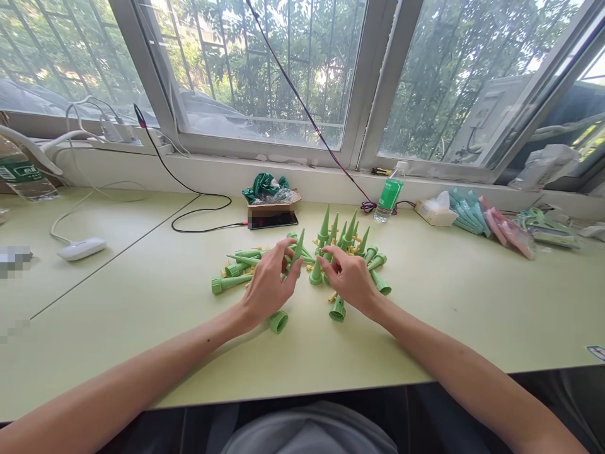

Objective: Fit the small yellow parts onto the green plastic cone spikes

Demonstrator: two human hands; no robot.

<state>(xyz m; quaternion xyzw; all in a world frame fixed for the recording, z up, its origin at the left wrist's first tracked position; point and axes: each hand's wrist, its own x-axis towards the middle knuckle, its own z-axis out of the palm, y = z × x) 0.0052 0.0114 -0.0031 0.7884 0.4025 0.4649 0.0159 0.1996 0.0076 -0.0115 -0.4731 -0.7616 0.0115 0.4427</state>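
Observation:
My left hand is closed on a green cone, whose tip points up between thumb and fingers. My right hand has its thumb and index finger bent toward each other beside an upright green cone; whether anything is between them is hard to tell. Behind it, several green cones stand upright with small yellow pieces among them. To the left, more cones lie on their sides. Two cones lie nearer the front, one below my left hand and one below my right.
A phone on a cable lies before a small box. Farther right stand a bottle, a tissue box and plastic packets. A white mouse lies left on the pale table.

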